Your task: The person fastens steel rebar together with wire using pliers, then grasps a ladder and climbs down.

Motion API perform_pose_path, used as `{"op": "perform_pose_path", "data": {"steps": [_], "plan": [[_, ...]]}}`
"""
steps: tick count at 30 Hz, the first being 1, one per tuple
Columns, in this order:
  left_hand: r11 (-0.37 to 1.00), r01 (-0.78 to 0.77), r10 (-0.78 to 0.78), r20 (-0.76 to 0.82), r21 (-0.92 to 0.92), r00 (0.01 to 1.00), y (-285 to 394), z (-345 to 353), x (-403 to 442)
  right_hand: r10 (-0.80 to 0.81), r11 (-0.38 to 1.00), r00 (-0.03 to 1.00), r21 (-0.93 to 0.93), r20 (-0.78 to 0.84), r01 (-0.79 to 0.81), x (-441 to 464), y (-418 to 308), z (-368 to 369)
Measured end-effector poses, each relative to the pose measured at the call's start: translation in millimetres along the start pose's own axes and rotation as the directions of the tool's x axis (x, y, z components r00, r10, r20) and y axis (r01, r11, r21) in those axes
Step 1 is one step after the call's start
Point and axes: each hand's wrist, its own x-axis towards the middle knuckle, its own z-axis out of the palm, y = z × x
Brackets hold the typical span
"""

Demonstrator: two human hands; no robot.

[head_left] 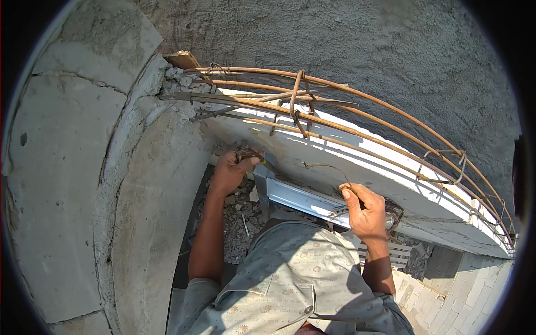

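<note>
My left hand (227, 174) is closed near the wall corner, gripping a slim dark tool (267, 164) whose kind I cannot make out; rusty wire shows beside its fingers. My right hand (367, 212) is shut on a bundle of thin tie wire (395, 215). From its pinched thumb and forefinger a single strand curves up and left towards the wall. Above both hands, a rebar cage (335, 118) of long brown bars and bent stirrups lies along the top of the white block wall (357, 153).
A metal channel (301, 200) runs along the foot of the wall. Rubble (240, 220) lies below my left arm. On the left is a broad concrete surface (61, 167) with a rough mortar seam. A white slatted pallet (393, 254) sits low at the right.
</note>
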Motion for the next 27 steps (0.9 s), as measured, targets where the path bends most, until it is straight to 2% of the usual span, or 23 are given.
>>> {"op": "perform_pose_path", "data": {"steps": [1, 4, 7, 10, 13, 15, 16, 22, 27], "plan": [[0.996, 0.060, -0.065, 0.067, 0.070, 0.996, -3.5, -1.9, 3.7, -0.002, 1.000, 1.000, -0.003, 0.002, 0.002, -0.7, 0.5, -0.1], [0.966, 0.189, -0.210, 0.106, 0.179, 0.972, -12.6, -2.0, 9.0, -0.013, 1.000, 1.000, -0.020, -0.015, 0.013, -2.7, 3.8, 0.8], [0.956, 0.094, -0.132, 0.126, 0.276, 0.983, -29.8, -1.7, 10.1, -0.026, 0.999, 0.999, -0.030, -0.032, 0.025, -7.6, 8.9, 2.6], [0.998, 0.017, -0.028, 0.201, 0.055, 0.979, -42.2, -5.2, 8.1, -0.016, 0.999, 0.999, -0.035, -0.039, 0.014, -12.4, 13.0, 4.6], [0.983, -0.049, 0.071, 0.121, -0.175, 0.990, -31.9, -6.8, -1.5, 0.021, 0.999, 0.999, -0.029, -0.045, -0.022, -14.7, 12.4, 5.3], [0.986, -0.079, 0.091, 0.084, -0.144, 0.992, -47.3, -6.0, -3.1, 0.054, 0.999, 0.997, -0.001, -0.054, -0.054, -13.6, 8.0, 7.0], [0.987, -0.097, 0.106, 0.066, -0.130, 0.992, -49.4, -4.4, -3.0, -0.006, 1.000, 0.997, 0.001, -0.073, 0.006, -13.1, 7.4, 9.7], [0.992, -0.076, 0.071, -0.047, -0.103, 0.996, -45.4, 10.8, -6.1, -0.053, 0.999, 0.997, 0.002, -0.059, 0.053, -9.9, -10.8, 10.6], [0.990, -0.115, 0.105, -0.120, -0.082, 0.987, -40.4, 15.6, -6.2, -0.119, 0.993, 0.989, -0.007, -0.084, 0.119, -5.4, -21.6, 8.9]]}}
